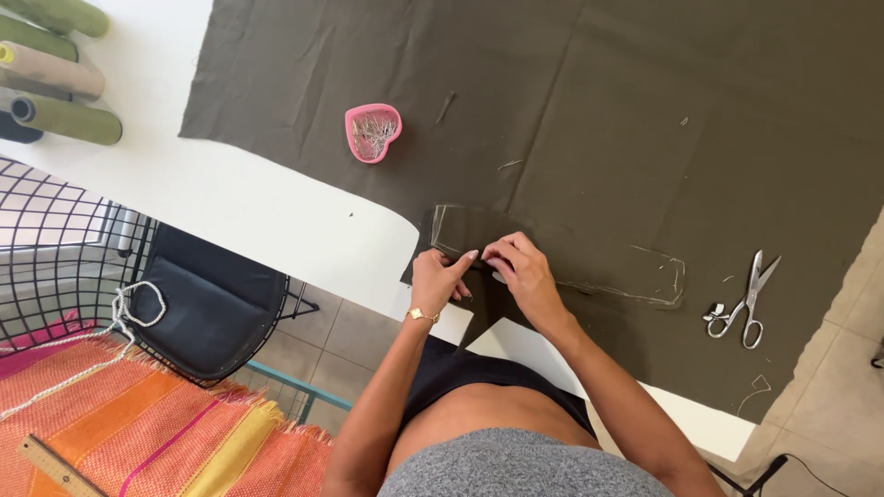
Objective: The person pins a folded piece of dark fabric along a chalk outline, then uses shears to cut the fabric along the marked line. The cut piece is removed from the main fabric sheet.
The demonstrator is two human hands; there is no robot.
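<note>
A large dark olive fabric lies spread over a white table. On it, near the front edge, rests a smaller rectangular piece of the same cloth with frayed pale edges. My left hand and my right hand meet at that piece's left end, fingers pinched on the cloth's edge. A gold bracelet sits on my left wrist. What lies between the fingertips is too small to tell.
A pink heart-shaped dish of pins sits on the fabric at the left. Silver scissors lie at the right. Rolls of green material rest at the far left. A black wire chair and an orange woven rug are below.
</note>
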